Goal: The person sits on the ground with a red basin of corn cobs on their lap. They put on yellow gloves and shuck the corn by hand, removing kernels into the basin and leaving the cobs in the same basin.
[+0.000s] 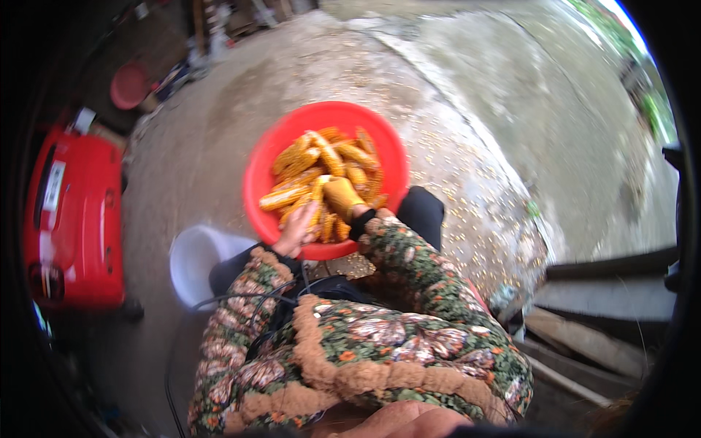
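Observation:
A red plastic basin (398, 160) full of yellow ears of corn (292, 157) is in front of me, between my knees. One ear of corn (317, 201) stands nearly lengthwise between my hands over the heap. My bare left hand (294, 230) holds its lower part from the left, fingers along the kernels, slightly blurred. In a yellow glove, my right hand (342, 196) is closed at the upper end of that same ear. The glove hides part of the ear and my right fingertips.
A white bucket (196, 266) stands by my left knee. Loose kernels (456, 212) are scattered over the concrete floor to the right. A red vehicle-like machine (91, 219) is at far left, a pink basin (130, 86) behind it. Wooden boards (584, 339) lie at right. A black cable (171, 379) hangs by my left arm.

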Demonstrator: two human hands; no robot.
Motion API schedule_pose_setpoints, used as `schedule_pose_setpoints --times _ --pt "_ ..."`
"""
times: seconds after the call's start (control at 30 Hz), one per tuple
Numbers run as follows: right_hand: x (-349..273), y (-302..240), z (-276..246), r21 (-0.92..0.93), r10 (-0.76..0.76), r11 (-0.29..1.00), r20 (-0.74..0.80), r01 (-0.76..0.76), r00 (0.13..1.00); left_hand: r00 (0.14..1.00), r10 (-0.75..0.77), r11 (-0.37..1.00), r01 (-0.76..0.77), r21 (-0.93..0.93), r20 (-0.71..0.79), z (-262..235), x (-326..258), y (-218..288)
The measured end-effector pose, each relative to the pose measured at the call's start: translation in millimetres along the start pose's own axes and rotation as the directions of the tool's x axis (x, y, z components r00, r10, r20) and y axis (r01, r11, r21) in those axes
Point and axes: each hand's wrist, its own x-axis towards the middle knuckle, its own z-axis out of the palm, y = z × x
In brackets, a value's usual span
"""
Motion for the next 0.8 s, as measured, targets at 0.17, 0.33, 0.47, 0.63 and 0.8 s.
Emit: schedule_pose_setpoints --times 0.17,0.33,0.47,0.63,0.8 --pt "-22 -33 -19 0.500 0.061 0.865 -0.042 -0.032 0.997 1.000 0.011 1.000 -0.011 0.019 0.008 7 -3 12" --pt "-35 -60 -38 0.743 0.204 0.645 0.056 -0.177 0.977 0.998 -0.047 0.999 0.047 0.005 0.044 9 -4 17" --pt "-37 -61 -42 0.779 0.255 0.553 0.179 -0.295 0.950 0.973 -0.160 0.958 0.193 -0.210 0.164 5 -7 17" --pt "-40 -65 -47 0.713 0.125 0.676 0.137 -0.186 0.983 0.960 -0.145 0.919 0.220 -0.326 0.239 -3 -6 17" --pt "-44 -72 -46 0.765 0.153 0.616 0.120 -0.190 0.981 0.942 -0.133 0.903 0.244 -0.354 0.309 -10 -5 15"
